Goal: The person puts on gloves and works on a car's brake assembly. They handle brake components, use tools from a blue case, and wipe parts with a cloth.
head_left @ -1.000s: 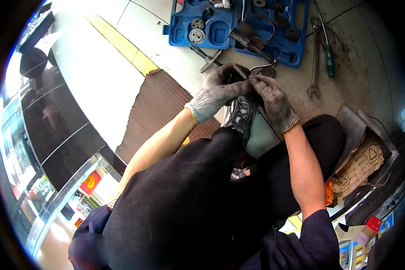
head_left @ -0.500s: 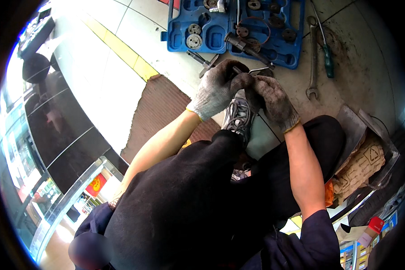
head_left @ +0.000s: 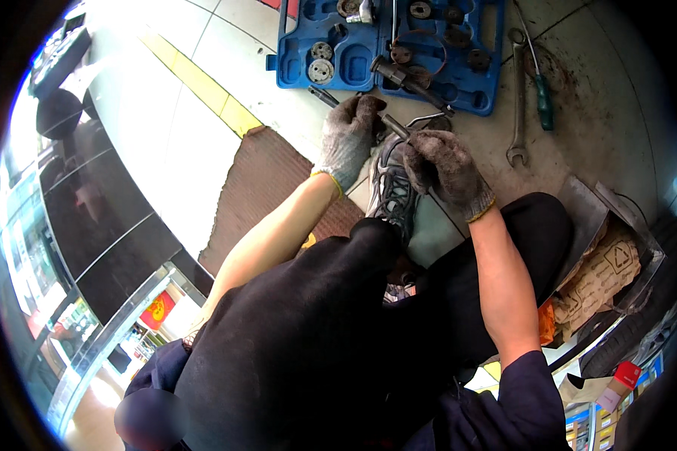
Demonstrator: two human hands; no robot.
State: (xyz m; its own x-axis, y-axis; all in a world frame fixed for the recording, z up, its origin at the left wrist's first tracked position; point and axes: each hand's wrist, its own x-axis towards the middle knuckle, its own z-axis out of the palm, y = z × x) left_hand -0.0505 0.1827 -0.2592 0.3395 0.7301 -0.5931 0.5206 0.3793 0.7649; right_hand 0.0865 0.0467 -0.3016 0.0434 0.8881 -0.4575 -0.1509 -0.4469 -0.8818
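My right hand (head_left: 449, 167), in a grimy knitted glove, is closed on a short dark metal rod (head_left: 396, 126) that points up and left over my shoe. To its left, my left hand (head_left: 346, 139) in a greyish-white glove has its fingers curled; what they hold, if anything, is hidden. Just beyond the left fingers, the dark end of a tool (head_left: 323, 96) shows on the floor, partly covered by that hand. A bent shiny metal rod (head_left: 429, 117) shows just beyond my right hand. A dark cylindrical threaded tool (head_left: 410, 84) lies across the case's near edge.
Ahead is an open blue tool case (head_left: 365, 71) with round metal discs (head_left: 321, 71). To the right lie a large wrench (head_left: 517, 113) and a green-handled screwdriver (head_left: 544, 105). A metal box with crumpled brown paper (head_left: 605, 263) stands by my right knee. Brown ribbed matting (head_left: 267, 195) lies left.
My hands have moved apart, the left going left over the tool on the floor. The short rod now shows clearly in my right hand.
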